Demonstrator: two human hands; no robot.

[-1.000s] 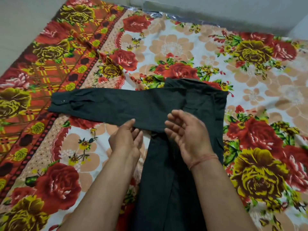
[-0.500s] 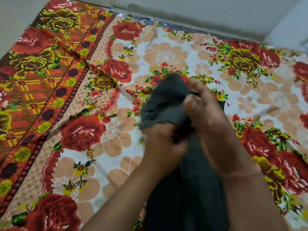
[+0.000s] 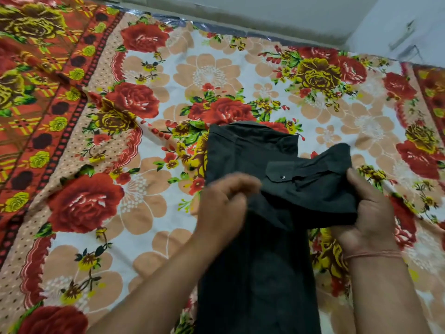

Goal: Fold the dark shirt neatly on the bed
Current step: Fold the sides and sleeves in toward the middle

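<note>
The dark shirt (image 3: pixel 255 273) lies lengthwise on the bed (image 3: pixel 154 179) as a narrow strip running toward me. Its sleeve, with a buttoned cuff (image 3: pixel 280 175), is folded across the upper body toward the right. My right hand (image 3: pixel 368 213) grips the bunched sleeve at its right end, thumb on top. My left hand (image 3: pixel 224 208), blurred, pinches the sleeve fabric at the shirt's left side. A thin thread band circles my right wrist.
The bed carries a floral sheet with red and yellow roses, and a red patterned border (image 3: pixel 31 97) on the left. A pale wall (image 3: pixel 240 10) runs along the far edge. A white cabinet (image 3: pixel 404 27) stands at the top right.
The sleeve that lay stretched out to the left has been lifted and swung over the shirt to the right. Both hands moved from resting on the shirt to holding the sleeve.
</note>
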